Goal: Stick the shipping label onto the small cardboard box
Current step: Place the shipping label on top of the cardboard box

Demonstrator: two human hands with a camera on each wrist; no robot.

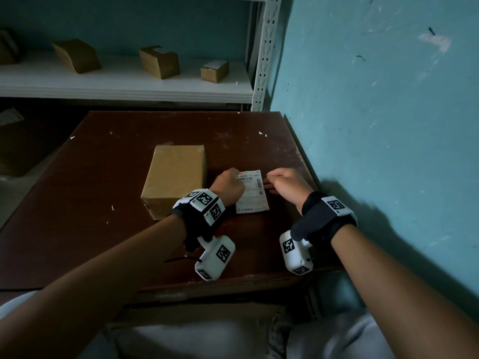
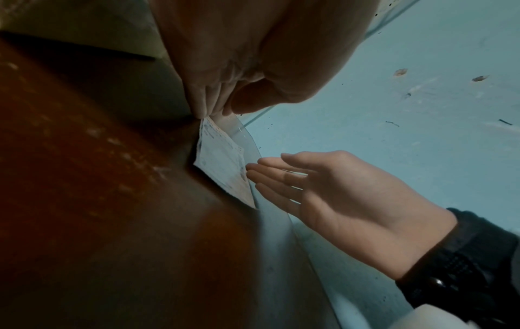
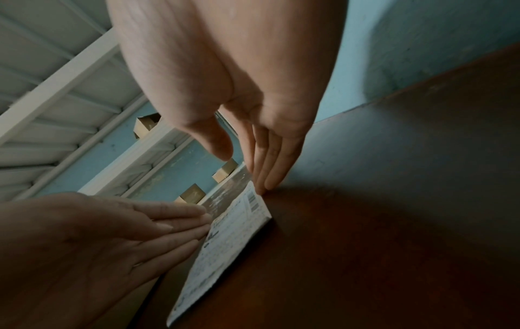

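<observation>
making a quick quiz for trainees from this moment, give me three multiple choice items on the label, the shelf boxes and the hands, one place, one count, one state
1. Where is the shipping label?
A. on the table, right of the small cardboard box
B. on the box top
C. on the shelf

2. How many boxes stand fully in view on the shelf?
A. one
B. three
C. six

3. How are the left hand and right hand?
A. both fists
B. fingers straight at the label's edges
C. gripping the box

Key: 1 A, label lies flat beside the box; 2 B, three show whole; 3 B, wrist views show straight fingers.

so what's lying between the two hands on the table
The shipping label lies flat on the table between them: left hand on its left edge, right hand at its right edge. The head view shows it best.
</observation>
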